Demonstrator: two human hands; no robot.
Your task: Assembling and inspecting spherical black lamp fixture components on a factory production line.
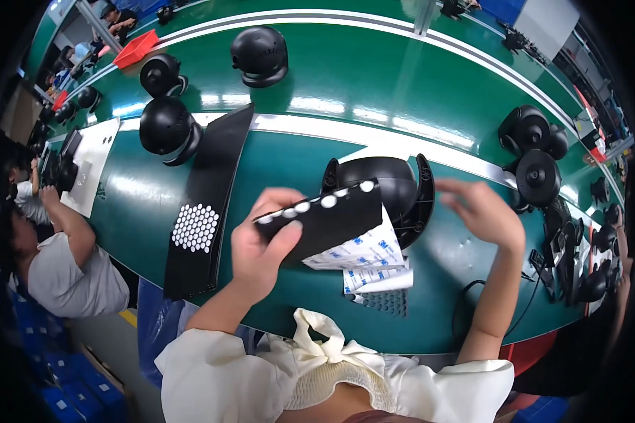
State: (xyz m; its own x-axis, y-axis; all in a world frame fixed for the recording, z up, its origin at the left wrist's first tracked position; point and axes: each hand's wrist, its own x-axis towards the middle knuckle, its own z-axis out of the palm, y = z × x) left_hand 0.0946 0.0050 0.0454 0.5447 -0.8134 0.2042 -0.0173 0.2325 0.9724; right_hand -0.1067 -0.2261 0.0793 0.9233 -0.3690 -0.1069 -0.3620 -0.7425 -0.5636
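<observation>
My left hand (261, 243) grips a black sheet (342, 224) by its left end, thumb on top. White round dots run along the sheet's far edge. White backing paper (370, 248) with blue print hangs folded below its right side. Behind the sheet, partly covered by it, rests a rounded black housing (388, 173) with a curved side arm (425, 201) at its right. Just right of that arm is my right hand (487, 211), fingers stretched toward it and apart, with nothing visible in them. A grey perforated strip (386, 302) lies under the backing paper.
Long black sheets (208, 183), with a patch of white dots (195, 228), lie to my left. Round black housings (168, 128) stand beyond them. More black units (538, 178) and a cable (529, 310) are at the right. A co-worker (70, 261) sits at the left.
</observation>
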